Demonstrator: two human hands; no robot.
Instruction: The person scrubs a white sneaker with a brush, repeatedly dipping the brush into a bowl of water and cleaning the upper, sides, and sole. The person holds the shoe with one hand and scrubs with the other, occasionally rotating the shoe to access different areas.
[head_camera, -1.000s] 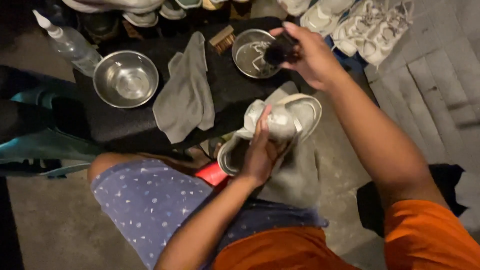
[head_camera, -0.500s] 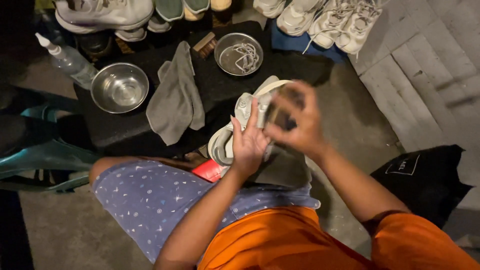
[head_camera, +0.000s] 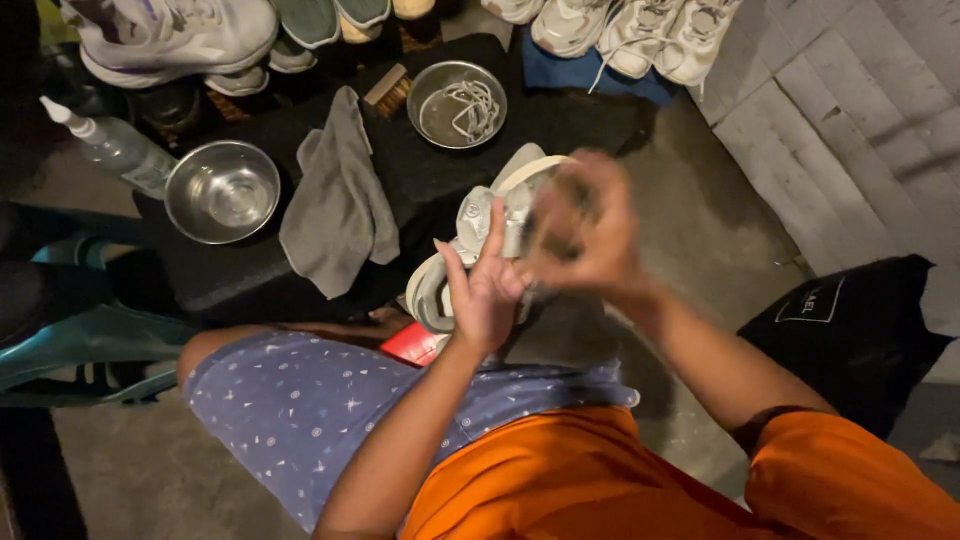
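A pale grey sneaker lies over my lap. My left hand holds it from below, thumb and fingers wrapped round its middle. My right hand, blurred with motion, is closed on a dark brush pressed against the sneaker's upper near the toe. A grey cloth lies on my knee under the shoe.
A black mat holds a steel bowl with water, a second steel bowl with white laces, a grey rag and a wooden brush. A spray bottle stands left. Several sneakers line the back. A black bag lies right.
My right hand came back from the bowl of laces with the brush and now rubs it on the sneaker. The view has shifted slightly downward.
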